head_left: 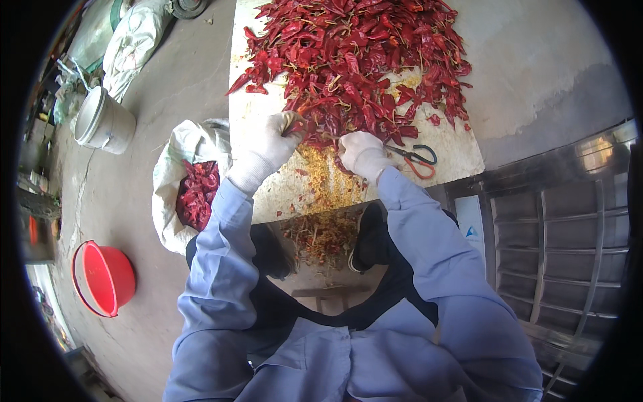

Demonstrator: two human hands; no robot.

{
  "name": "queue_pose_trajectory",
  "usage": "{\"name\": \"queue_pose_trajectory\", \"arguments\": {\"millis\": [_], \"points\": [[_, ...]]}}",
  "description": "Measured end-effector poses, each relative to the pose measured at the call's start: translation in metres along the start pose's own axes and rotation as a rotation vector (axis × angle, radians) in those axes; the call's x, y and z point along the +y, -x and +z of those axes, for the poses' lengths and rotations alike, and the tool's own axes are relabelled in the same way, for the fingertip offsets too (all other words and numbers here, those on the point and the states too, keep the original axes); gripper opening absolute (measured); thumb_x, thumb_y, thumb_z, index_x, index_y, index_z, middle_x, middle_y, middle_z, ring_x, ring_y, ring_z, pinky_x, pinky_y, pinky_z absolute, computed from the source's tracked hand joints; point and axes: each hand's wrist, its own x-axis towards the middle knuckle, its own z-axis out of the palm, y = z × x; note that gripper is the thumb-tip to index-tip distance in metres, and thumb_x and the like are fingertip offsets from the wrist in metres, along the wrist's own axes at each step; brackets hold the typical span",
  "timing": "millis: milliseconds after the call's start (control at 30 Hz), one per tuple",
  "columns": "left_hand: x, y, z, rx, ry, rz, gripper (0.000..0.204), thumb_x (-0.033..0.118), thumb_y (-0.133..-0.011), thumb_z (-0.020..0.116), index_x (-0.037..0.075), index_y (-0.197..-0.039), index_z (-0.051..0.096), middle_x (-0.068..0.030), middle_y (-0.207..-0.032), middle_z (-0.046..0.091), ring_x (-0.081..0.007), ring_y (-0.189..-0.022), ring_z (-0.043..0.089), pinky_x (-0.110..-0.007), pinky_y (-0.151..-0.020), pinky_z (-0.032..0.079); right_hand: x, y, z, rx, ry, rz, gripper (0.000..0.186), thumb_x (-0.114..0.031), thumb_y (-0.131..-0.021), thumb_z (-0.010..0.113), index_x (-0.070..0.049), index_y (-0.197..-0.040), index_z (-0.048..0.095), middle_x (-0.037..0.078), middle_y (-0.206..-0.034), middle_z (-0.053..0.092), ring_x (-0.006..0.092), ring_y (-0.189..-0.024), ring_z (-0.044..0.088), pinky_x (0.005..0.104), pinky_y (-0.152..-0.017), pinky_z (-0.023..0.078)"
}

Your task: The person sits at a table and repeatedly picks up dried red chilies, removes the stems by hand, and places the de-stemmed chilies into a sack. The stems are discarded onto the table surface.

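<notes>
A large heap of dried red chili peppers (pixel 348 60) covers the far part of a pale board (pixel 264 194) in front of me. At the heap's near edge, my left hand (pixel 271 142) in a white glove is closed on a dried red chili (pixel 299 125), partly hidden by the fingers. Just to its right, my right hand (pixel 362 155), gloved too, has its fingers curled in; what they hold is hidden. Scissors (pixel 420 158) with one black and one orange handle lie beside the right hand. Yellow seeds (pixel 325 177) are strewn below and between both hands.
A white sack (pixel 171 191) holding red chili pieces stands left of the board. Further left are a white bucket (pixel 110 124) and a red bucket (pixel 110 278). Seeds and scraps (pixel 321 238) lie on the floor between my feet. A metal rack (pixel 559 248) stands at right.
</notes>
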Motion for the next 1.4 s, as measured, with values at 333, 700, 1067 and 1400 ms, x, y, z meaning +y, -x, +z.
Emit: {"name": "queue_pose_trajectory", "arguments": {"millis": [333,700,1067,1400], "points": [[0.015,0.008,-0.007,0.007,-0.230,-0.009,0.024,0.025,-0.089,0.073,0.008,-0.106,0.076,-0.0146,-0.078,0.070,-0.0262,-0.072,0.069,-0.039,-0.072,0.054,-0.007,0.018,0.015,-0.065,0.086,-0.029,0.039,-0.046,-0.089,0.068,-0.012,-0.107,0.073,0.013,-0.104,0.075,0.0329,-0.104,0.071,0.0453,-0.091,0.056],[0.012,0.009,0.006,-0.044,0.003,-0.026,0.024,0.026,-0.091,0.077,0.004,-0.100,0.075,-0.0088,-0.066,0.064,-0.0135,-0.063,0.060,-0.034,-0.060,0.049,-0.017,0.030,-0.019,0.168,-1.044,0.058,0.029,-0.022,-0.089,0.080,0.001,-0.105,0.072,0.012,-0.091,0.076,0.0214,-0.074,0.073,0.0337,-0.066,0.057],[0.034,0.014,0.025,0.029,-0.239,0.109,0.048,0.038,-0.089,0.074,0.004,-0.121,0.067,-0.0206,-0.087,0.073,-0.0371,-0.081,0.072,-0.044,-0.073,0.057,-0.033,0.044,-0.034,0.023,-1.621,0.039,0.031,-0.023,-0.103,0.064,0.006,-0.112,0.070,0.013,-0.090,0.074,0.0218,-0.065,0.073,0.0308,-0.055,0.058],[0.042,0.012,0.014,-0.122,-0.029,-0.068,0.046,0.035,-0.085,0.078,-0.001,-0.113,0.068,-0.0241,-0.093,0.072,-0.0383,-0.091,0.072,-0.043,-0.081,0.056,-0.023,0.033,-0.024,0.212,-1.782,-0.186,0.019,-0.006,-0.094,0.073,0.003,-0.111,0.073,0.007,-0.102,0.075,0.0120,-0.089,0.070,0.0261,-0.079,0.056]]}}
